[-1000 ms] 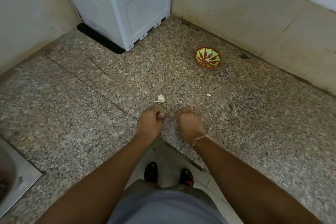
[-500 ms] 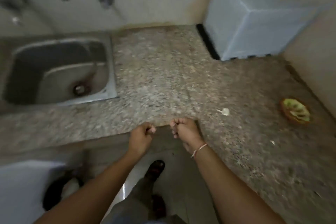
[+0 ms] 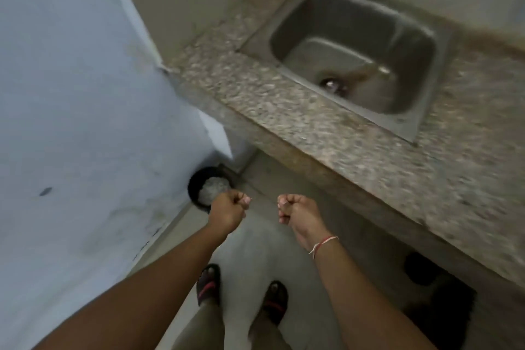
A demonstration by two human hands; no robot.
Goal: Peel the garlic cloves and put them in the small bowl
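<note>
Hovering — two fists (image 3: 227, 209) (image 3: 295, 212), one sink (image 3: 409, 125).

Bare forearms, red-and-white wrist thread (image 3: 324, 244), dark red-strapped sandals (image 3: 208, 284).

Left hand (image 3: 227, 209) and right hand (image 3: 298, 212) both curled into fists, side by side, apart, out past the counter's (image 3: 284, 99) front edge; whatever the fingers enclose is hidden.

Both hands, left (image 3: 227, 212) and right (image 3: 298, 212), fisted, arms outstretched.
</note>
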